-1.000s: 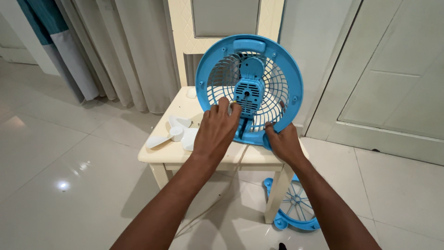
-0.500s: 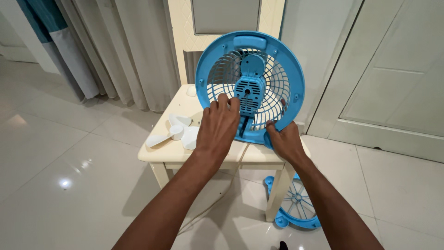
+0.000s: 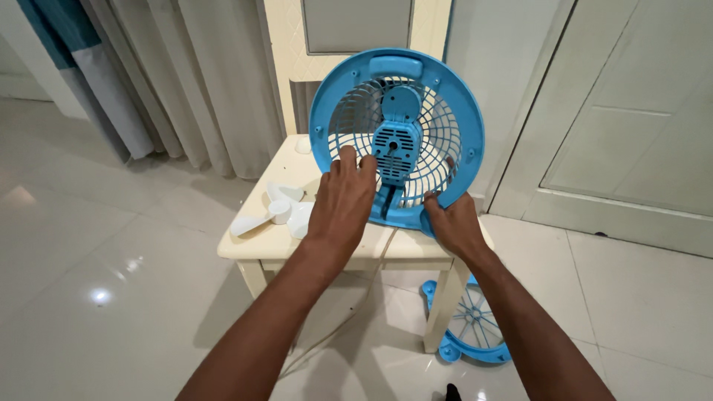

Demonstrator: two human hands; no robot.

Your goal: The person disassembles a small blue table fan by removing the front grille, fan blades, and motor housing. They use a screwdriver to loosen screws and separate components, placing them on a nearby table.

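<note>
On the cream table (image 3: 256, 249), the blue fan housing (image 3: 396, 137) stands upright. The right hand (image 3: 451, 223) clamps its rim at five o'clock; the left hand (image 3: 342, 200), fingers together, presses the grille at nine o'clock. A hard push could tip it backward.

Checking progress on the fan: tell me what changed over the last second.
The left hand slid its fingers slightly left across the grille of the blue fan housing, off the motor mount. The right hand kept its grip on the lower rim. The housing stayed upright on the cream table, white fan blade unmoved.
</note>
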